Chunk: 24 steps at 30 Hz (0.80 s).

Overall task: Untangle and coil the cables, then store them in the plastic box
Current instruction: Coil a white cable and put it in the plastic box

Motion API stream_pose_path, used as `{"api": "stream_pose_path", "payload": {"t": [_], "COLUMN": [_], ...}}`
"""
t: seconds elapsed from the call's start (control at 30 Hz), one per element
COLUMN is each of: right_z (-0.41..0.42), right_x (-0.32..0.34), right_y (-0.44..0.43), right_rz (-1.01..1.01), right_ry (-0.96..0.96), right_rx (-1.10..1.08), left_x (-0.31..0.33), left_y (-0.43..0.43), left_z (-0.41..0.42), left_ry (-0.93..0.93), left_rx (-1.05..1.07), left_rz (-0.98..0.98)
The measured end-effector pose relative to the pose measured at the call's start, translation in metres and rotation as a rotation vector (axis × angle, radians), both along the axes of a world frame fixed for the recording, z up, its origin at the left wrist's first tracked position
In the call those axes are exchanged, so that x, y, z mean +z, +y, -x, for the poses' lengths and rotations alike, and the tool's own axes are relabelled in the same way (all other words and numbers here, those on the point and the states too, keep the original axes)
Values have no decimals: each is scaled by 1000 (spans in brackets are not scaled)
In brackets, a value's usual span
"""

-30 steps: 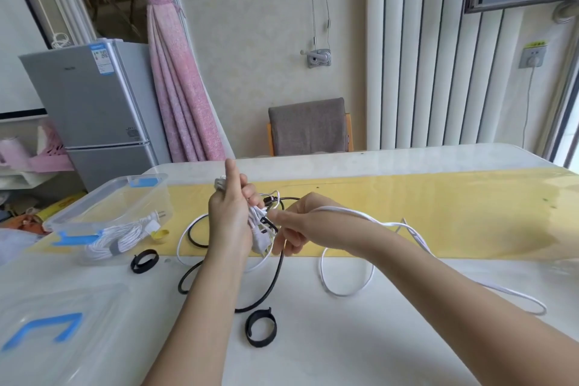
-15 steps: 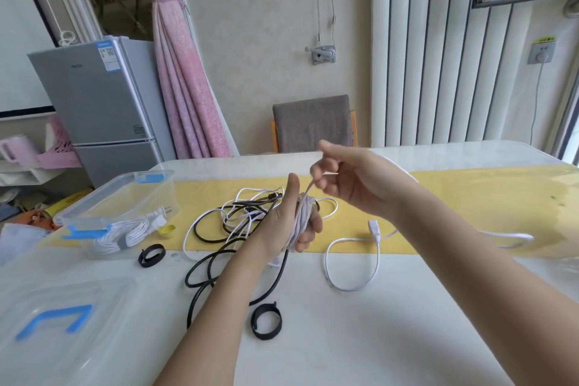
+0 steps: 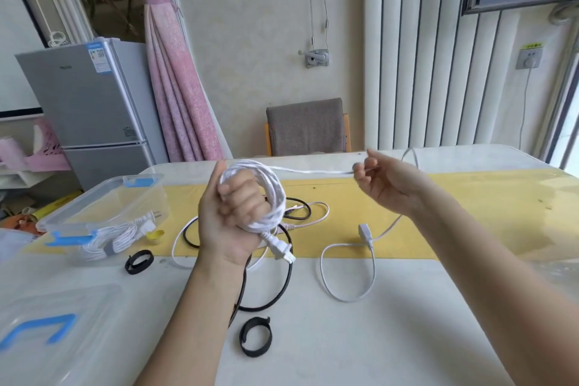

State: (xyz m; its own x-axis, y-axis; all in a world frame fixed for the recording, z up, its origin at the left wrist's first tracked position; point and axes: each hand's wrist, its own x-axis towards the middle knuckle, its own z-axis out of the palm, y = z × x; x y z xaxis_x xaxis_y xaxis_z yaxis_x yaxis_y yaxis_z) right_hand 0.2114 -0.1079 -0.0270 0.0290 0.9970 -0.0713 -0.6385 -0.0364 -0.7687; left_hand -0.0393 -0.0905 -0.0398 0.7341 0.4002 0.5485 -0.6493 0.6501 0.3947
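My left hand (image 3: 232, 216) is raised above the table, fist shut, with a white cable coil (image 3: 269, 188) wound round it; the cable's plug (image 3: 282, 252) hangs below the fist. A taut strand runs from the coil to my right hand (image 3: 385, 185), which pinches it. The cable's free tail with a white socket end (image 3: 365, 233) lies looped on the table. A black cable (image 3: 282, 279) and a thin pale cable (image 3: 313, 213) lie tangled under my left hand. The clear plastic box (image 3: 94, 207) at the left holds one tied white coil (image 3: 116, 238).
Two black strap loops lie on the table, one near the box (image 3: 139, 261), one at the front (image 3: 255, 336). The box lid with blue clips (image 3: 47, 332) lies at the front left. A yellow runner (image 3: 454, 213) crosses the table. A chair (image 3: 307, 127) stands behind.
My left hand has risen and turned, and more white turns now sit round it. My right hand has moved right and drawn the strand taut. The camera has tilted a little.
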Motion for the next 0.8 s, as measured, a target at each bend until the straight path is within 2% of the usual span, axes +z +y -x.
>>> {"api": "stream_pose_path", "payload": {"t": [0.1,0.17,0.23,0.37,0.47,0.57,0.63,0.7,0.8], "right_z": [17,29,44,70,83,88,86,81,72], "right_x": [-8,-9,-6,3,11,16,18,20,29], "right_y": [-2,-8,-14,-30,-40,-46,-45,-42,-40], "right_rz": [47,23,-31,-142,-209,-267,-309,-354,-339], "right_ry": [-340,-624,-837,-972,-958,-928,-892,-827,-672], "right_rx": [204,319,395,523,595,623,604,591,480], "left_x": [-6,-6,1,12,7,-3,-9,-12,-15], "left_y": [14,18,17,13,12,5,-3,-11,-14], "left_z": [10,13,14,6,-4,-17,-25,-31,-30], "left_ry": [-102,-50,88,362,689,1062,1217,1299,1302], "left_rx": [213,478,762,1107,1319,1366,1285,1097,876], "left_rz": [195,310,334,298,112,-299,-534,-643,-706]}}
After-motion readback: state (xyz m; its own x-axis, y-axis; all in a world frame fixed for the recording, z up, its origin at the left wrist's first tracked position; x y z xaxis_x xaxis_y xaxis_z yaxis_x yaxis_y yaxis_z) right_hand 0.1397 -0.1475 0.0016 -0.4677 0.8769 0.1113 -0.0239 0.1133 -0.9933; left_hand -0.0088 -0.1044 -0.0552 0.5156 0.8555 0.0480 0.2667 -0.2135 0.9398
